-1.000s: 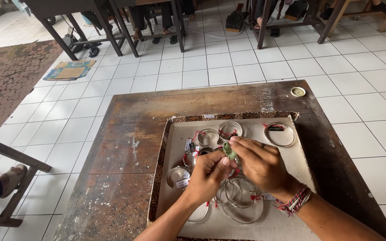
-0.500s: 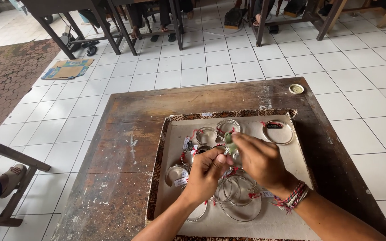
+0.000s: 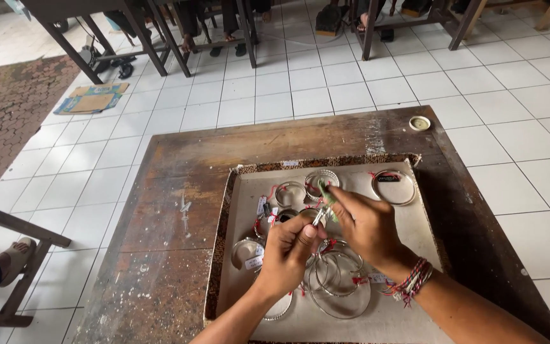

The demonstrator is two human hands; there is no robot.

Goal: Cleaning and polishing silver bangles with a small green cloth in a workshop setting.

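A shallow beige tray with a dark patterned rim lies on a worn wooden table. Several silver bangles with red threads and small tags lie in it; one bangle sits alone at the far right corner. My left hand and my right hand meet over the middle of the tray. Together they pinch a small silver piece with a bit of green at the right fingertips. A braided bracelet circles my right wrist. Larger bangles lie partly under my hands.
A small round lid or cap rests near the table's far right corner. White tiled floor surrounds the table. Dark table and chair legs stand at the back, with people's feet beneath. Flattened cardboard lies on the floor; a sandalled foot shows at left.
Both hands have stayed over the tray's middle. The right fingers have stretched out toward the small silver piece that the left fingers hold up.
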